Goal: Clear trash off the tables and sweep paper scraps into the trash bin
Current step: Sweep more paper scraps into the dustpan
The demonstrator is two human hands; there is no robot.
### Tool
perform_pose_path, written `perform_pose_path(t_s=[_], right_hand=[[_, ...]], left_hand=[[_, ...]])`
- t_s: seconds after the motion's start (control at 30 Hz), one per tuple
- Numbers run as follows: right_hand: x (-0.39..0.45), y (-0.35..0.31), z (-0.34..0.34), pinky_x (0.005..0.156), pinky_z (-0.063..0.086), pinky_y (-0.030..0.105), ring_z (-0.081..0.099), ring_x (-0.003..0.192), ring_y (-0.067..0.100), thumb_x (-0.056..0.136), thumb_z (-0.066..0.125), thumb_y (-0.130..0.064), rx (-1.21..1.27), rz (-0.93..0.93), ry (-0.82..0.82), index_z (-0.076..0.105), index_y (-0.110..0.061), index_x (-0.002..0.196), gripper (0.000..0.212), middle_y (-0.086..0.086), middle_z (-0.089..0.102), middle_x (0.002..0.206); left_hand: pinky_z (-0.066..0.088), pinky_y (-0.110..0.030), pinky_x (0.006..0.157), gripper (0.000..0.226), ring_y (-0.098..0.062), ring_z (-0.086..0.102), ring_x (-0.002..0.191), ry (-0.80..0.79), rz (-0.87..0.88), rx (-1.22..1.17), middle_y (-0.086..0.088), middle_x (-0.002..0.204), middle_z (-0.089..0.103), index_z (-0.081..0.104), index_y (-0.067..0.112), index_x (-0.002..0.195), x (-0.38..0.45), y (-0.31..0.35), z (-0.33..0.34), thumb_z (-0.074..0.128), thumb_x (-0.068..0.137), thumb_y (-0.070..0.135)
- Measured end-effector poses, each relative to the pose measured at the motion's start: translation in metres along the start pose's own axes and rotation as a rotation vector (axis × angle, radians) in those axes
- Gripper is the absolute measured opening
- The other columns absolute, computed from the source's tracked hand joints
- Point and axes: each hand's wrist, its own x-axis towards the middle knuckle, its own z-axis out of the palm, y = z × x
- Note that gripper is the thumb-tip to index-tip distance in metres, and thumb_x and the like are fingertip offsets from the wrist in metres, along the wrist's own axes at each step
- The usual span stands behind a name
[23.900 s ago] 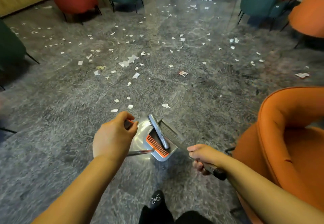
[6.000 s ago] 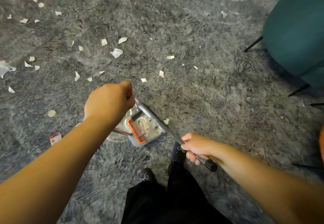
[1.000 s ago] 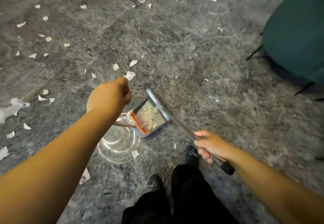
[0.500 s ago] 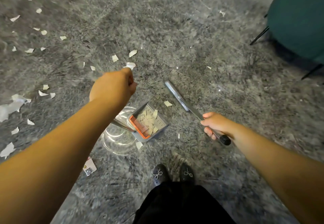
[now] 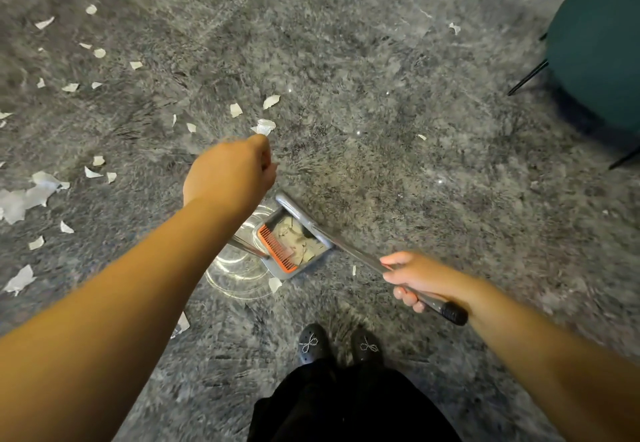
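1. Head view, against half a second ago: the long grey broom (image 5: pixel 313 228) has swung back from the open floor and its head now lies across the mouth of the grey dustpan with the orange comb edge (image 5: pixel 292 247), with pale scraps lying in the pan.
2. Same view, the grips: the right hand (image 5: pixel 414 280) is wrapped round the broom's shaft just above its black end cap. The left hand (image 5: pixel 232 173) is fisted above the pan; its fingers are curled, presumably round the pan's upright handle, but the fist hides the handle, so I cannot tell for sure.
3. Where the work lies: white torn paper scraps (image 5: pixel 265 126) dot the grey mottled floor (image 5: pixel 381 95), thickest to the left; one scrap sits just beside the pan's near corner. A teal chair (image 5: pixel 602 43) stands well apart at right.
4. Doing it well, I'd say: keep the pan's lip flat on the floor, use short low strokes toward it, and move the pan left before reaching.
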Motion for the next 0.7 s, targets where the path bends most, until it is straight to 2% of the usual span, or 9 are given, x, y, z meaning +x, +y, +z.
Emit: perform_pose_path(t_s=[0.17, 0.33, 0.57, 0.63, 0.7], right_hand=[[-0.022, 0.017, 0.001, 0.036, 0.033, 0.020, 0.039, 0.038, 0.010, 0.099, 0.048, -0.011, 0.073, -0.049, 0.019, 0.038, -0.022, 0.139, 0.043, 0.006, 0.046, 0.060], [-0.031, 0.030, -0.008, 0.036, 0.033, 0.020, 0.040, 0.037, 0.011, 0.100, 0.045, -0.013, 0.105, -0.050, 0.050, 0.038, -0.023, 0.136, 0.038, 0.006, 0.046, 0.060], [-0.029, 0.058, -0.019, 0.036, 0.033, 0.017, 0.039, 0.034, 0.010, 0.101, 0.042, -0.013, 0.166, 0.003, 0.108, 0.033, -0.021, 0.137, 0.038, 0.009, 0.044, 0.059], [-0.029, 0.070, -0.017, 0.035, 0.033, 0.017, 0.039, 0.032, 0.011, 0.101, 0.042, -0.011, 0.171, 0.020, 0.119, 0.032, -0.020, 0.137, 0.039, 0.010, 0.045, 0.056], [-0.029, 0.078, -0.010, 0.035, 0.032, 0.017, 0.039, 0.031, 0.012, 0.100, 0.043, -0.009, 0.154, 0.032, 0.122, 0.031, -0.018, 0.138, 0.041, 0.009, 0.045, 0.048]], left_hand=[[0.052, -0.037, 0.059, 0.011, -0.031, 0.062, 0.073, -0.016, -0.066, -0.048, -0.002, 0.082, 0.068, 0.061, 0.021, 0.093, -0.015, -0.002, -0.006, 0.063, 0.091, 0.032], [0.051, -0.034, 0.060, 0.008, -0.026, 0.063, 0.075, -0.047, -0.102, -0.073, 0.006, 0.077, 0.066, 0.063, 0.024, 0.089, -0.046, -0.009, -0.014, 0.067, 0.089, 0.030], [0.045, -0.031, 0.057, 0.008, -0.028, 0.060, 0.068, 0.059, -0.163, -0.030, -0.002, 0.078, 0.071, 0.066, 0.021, 0.088, -0.101, -0.008, -0.039, 0.070, 0.085, 0.026], [0.042, -0.030, 0.056, 0.008, -0.027, 0.056, 0.065, 0.076, -0.200, -0.013, 0.003, 0.071, 0.067, 0.066, 0.022, 0.088, -0.120, -0.011, -0.046, 0.071, 0.084, 0.027], [0.038, -0.028, 0.055, 0.008, -0.025, 0.051, 0.062, 0.074, -0.256, -0.012, 0.014, 0.059, 0.053, 0.065, 0.022, 0.087, -0.139, -0.015, -0.051, 0.071, 0.086, 0.028]])
